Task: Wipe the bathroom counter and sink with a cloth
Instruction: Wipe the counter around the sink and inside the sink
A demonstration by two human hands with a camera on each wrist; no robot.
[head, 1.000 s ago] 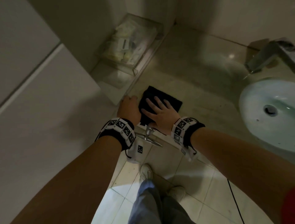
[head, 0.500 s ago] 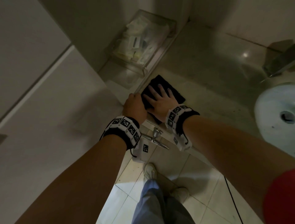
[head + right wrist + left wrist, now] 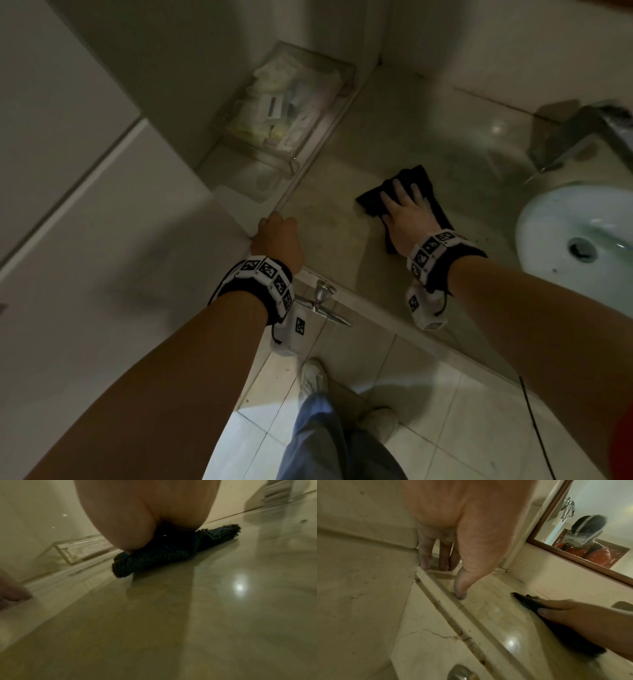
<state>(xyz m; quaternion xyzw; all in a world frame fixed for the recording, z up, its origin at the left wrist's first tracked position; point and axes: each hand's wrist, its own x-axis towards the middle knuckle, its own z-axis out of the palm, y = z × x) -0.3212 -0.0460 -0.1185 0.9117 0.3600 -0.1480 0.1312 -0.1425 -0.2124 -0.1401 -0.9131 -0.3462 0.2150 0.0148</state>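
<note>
A dark cloth (image 3: 423, 182) lies on the beige stone counter (image 3: 335, 219), left of the white sink (image 3: 544, 240). My right hand (image 3: 402, 205) presses flat on it with spread, straight fingers; the right wrist view shows the palm (image 3: 145, 513) on the bunched cloth (image 3: 163, 557). My left hand (image 3: 277, 234) rests at the counter's front left corner, apart from the cloth. In the left wrist view its fingers (image 3: 426, 561) touch the raised ledge and the thumb tip touches the counter, holding nothing. The cloth (image 3: 527, 601) and right hand (image 3: 573, 615) show at right.
A clear tray (image 3: 284, 106) of wrapped toiletries stands on the ledge at the back left. A metal faucet (image 3: 579, 137) stands behind the sink. A mirror (image 3: 590, 527) hangs above the counter's back wall. A metal handle (image 3: 323, 301) juts out below the counter's front edge.
My right hand has slid the cloth to the right and farther back, away from the left hand and toward the sink. The left hand has stayed at the counter's corner.
</note>
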